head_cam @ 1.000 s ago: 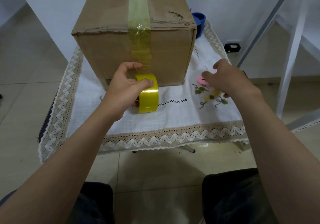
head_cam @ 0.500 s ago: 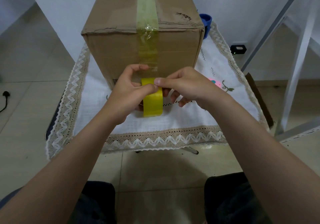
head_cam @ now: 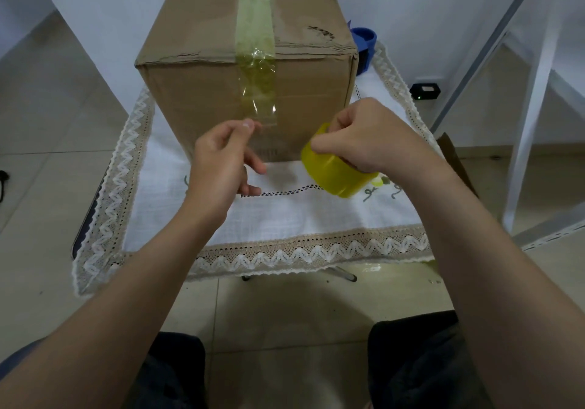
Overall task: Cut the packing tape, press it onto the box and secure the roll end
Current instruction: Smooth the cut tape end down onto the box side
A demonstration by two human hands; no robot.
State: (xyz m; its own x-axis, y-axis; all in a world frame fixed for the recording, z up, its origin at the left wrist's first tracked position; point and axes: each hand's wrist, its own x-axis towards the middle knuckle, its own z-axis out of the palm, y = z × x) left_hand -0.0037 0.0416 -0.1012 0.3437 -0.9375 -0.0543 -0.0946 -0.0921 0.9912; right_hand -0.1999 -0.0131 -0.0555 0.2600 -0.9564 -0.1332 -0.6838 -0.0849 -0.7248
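Note:
A brown cardboard box (head_cam: 196, 92) stands on a small table with a white lace-edged cloth (head_cam: 285, 218). A yellowish clear tape strip (head_cam: 256, 60) runs over its top and down its front face. The strip's lower end hangs loose, and my left hand (head_cam: 221, 165) pinches it between thumb and forefinger near the box front. To the right, my right hand (head_cam: 370, 139) grips the yellow tape roll (head_cam: 335, 171), lifted above the cloth and apart from the strip.
A blue object (head_cam: 364, 40) sits behind the box at the right. A white metal frame (head_cam: 531, 92) stands to the right, and a small black device (head_cam: 425, 91) lies by the wall. Tiled floor surrounds the table; my knees are below.
The roll passed from my left hand to my right and moved right, away from the box. It is now separate from the strip. My left hand now pinches the strip's loose end.

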